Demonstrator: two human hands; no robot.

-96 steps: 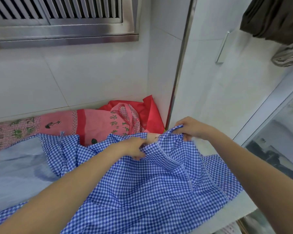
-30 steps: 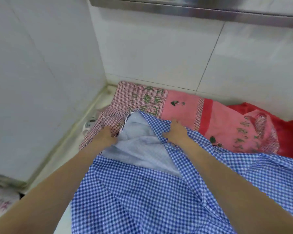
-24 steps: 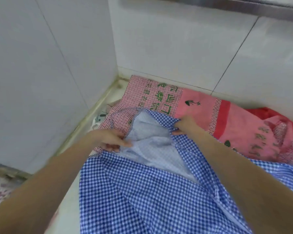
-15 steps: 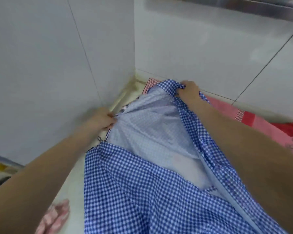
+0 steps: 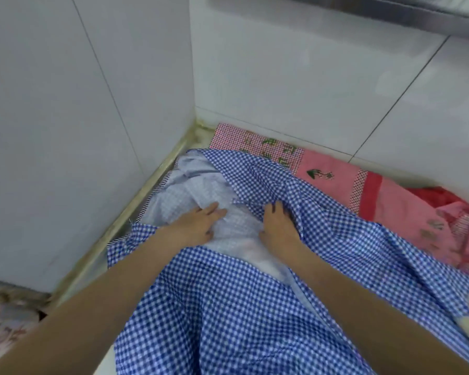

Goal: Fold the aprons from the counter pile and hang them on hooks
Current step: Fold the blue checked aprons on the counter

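Hands flat on the blue apron

Head view. Blue apron [image 5: 228, 307], gingham checked, lies spread over the surface [image 5: 103, 358] and fills the lower middle of the frame, its far corner reaching into the angle where the two tiled walls [image 5: 65, 104] meet. In the middle of the frame its paler underside is turned up and rumpled. Left hand [image 5: 198, 223] rests palm down on that pale patch, fingers straight and slightly spread, pointing toward the upper right; its grip pinches nothing. Right hand [image 5: 279, 226] lies just beside it, to the right, on the edge where the blue checks fold over the pale side. Its fingers lie mostly straight on the cloth; whether its grip pinches the fold I cannot tell. The two hands are near each other but apart. Both bare forearms run in from the lower corners of the frame.

Pink apron [image 5: 336, 174], with red check panels and small green motifs, lies along the back wall at the right, partly under the blue one. Red cloth [image 5: 431, 196] shows beyond it at the right edge. A steel ledge [image 5: 390, 12] crosses the upper right corner.
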